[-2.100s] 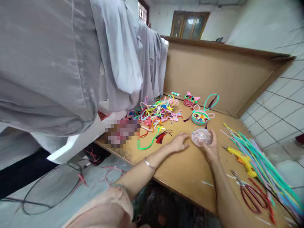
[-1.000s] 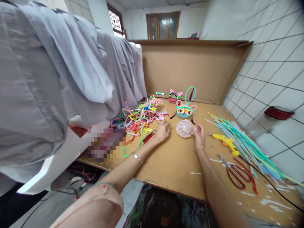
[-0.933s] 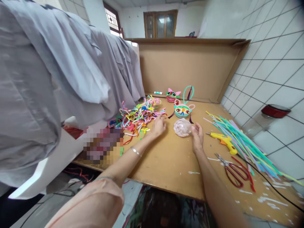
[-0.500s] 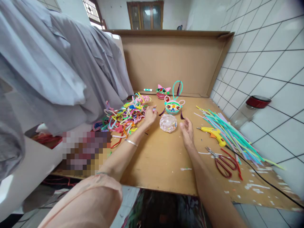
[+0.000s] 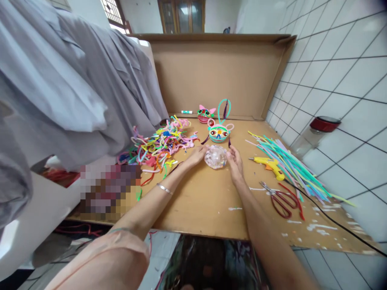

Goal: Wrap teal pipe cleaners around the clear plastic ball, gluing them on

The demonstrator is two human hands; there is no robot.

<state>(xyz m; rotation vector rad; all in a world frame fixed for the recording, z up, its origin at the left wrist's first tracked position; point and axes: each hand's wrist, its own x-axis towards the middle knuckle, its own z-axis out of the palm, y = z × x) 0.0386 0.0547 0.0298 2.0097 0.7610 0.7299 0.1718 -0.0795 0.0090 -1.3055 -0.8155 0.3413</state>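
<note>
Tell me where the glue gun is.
In the head view, the glue gun lies on the right of the table, just beyond the red-handled scissors.

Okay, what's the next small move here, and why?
Probably close both hands, left and right, gently around the clear bowl-like piece and steady it. They already flank it, fingertips at its sides, and the yellow glue gun lies off to the right.

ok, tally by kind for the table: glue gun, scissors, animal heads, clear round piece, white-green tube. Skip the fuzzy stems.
Glue gun: 1
Scissors: 1
Animal heads: 2
Clear round piece: 1
White-green tube: 1
Total: 6
</note>
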